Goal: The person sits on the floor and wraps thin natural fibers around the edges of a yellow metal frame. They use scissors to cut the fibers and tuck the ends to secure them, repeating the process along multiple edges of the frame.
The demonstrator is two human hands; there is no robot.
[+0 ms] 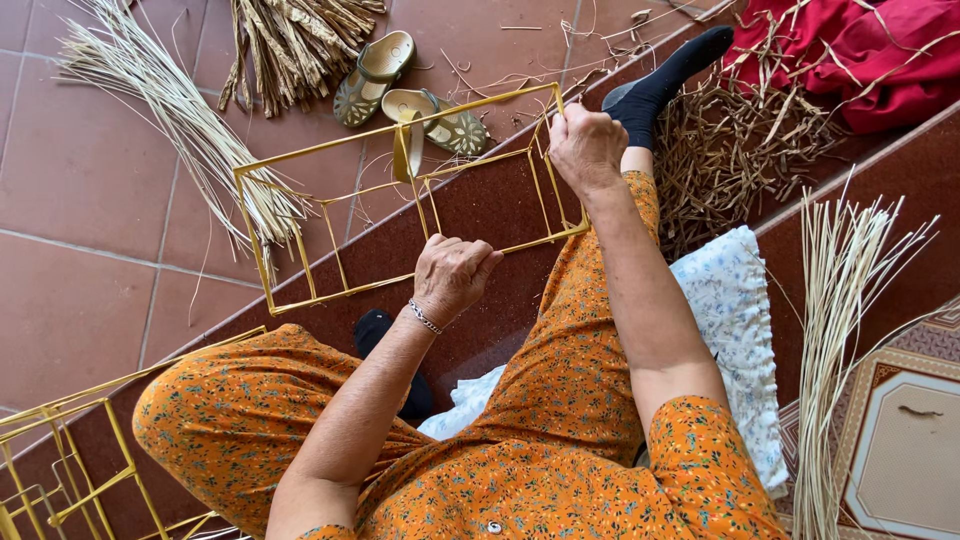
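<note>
A yellow wire frame (300, 160), box-shaped with several bars, lies tilted over the red tiled floor in front of me. My left hand (452, 275) is closed around its near lower bar. My right hand (585, 145) grips the frame's far right corner, fingers curled over the bar. A yellow strip (406, 150) hangs wrapped on a middle bar. I sit with orange flowered trousers (560, 400) and black socks (665, 75), one leg stretched under the frame.
Bundles of pale straw lie at the upper left (170, 110) and at the right (835, 330). Dry brown fibres (735, 150), a pair of sandals (385, 85), red cloth (870, 55), a white flowered cushion (735, 320) and another yellow frame (70, 450) surround me.
</note>
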